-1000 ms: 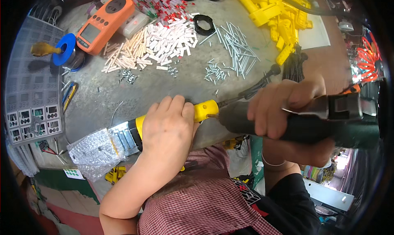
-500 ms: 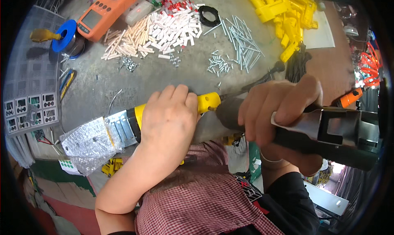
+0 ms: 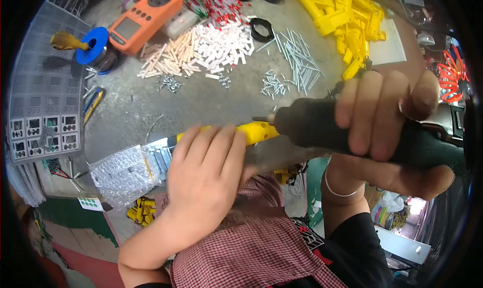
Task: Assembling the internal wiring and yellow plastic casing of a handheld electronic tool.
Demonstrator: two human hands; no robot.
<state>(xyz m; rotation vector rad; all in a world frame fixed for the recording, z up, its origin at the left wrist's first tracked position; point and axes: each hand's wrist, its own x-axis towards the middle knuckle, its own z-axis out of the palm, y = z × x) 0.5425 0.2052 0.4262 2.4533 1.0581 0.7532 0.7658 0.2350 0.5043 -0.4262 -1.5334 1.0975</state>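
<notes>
My left hand [image 3: 204, 175] is wrapped over a yellow-handled tool [image 3: 260, 132], pressing it down near the bench's front edge. Toward the left the tool continues into a ribbed metal part [image 3: 160, 157] and an end covered in bubble wrap [image 3: 121, 175]. In my right hand [image 3: 385, 114] is a dark power screwdriver [image 3: 312, 121], held nearly level and pointing left. Its bit [image 3: 260, 118] is beside the upper edge of the yellow handle's right end; whether they touch I cannot tell.
Beyond my hands lie small screws [image 3: 274, 84], long metal pins [image 3: 299, 57], white and tan sticks [image 3: 221, 46] and yellow plastic shells [image 3: 347, 21]. An orange multimeter [image 3: 146, 19] and a blue solder spool [image 3: 95, 49] stand at the left, above a parts sheet [image 3: 45, 102].
The power screwdriver has risen and swung nearer level, and my right hand has moved up and right. The whole view has shifted slightly. My left hand keeps its grip on the yellow-handled tool.
</notes>
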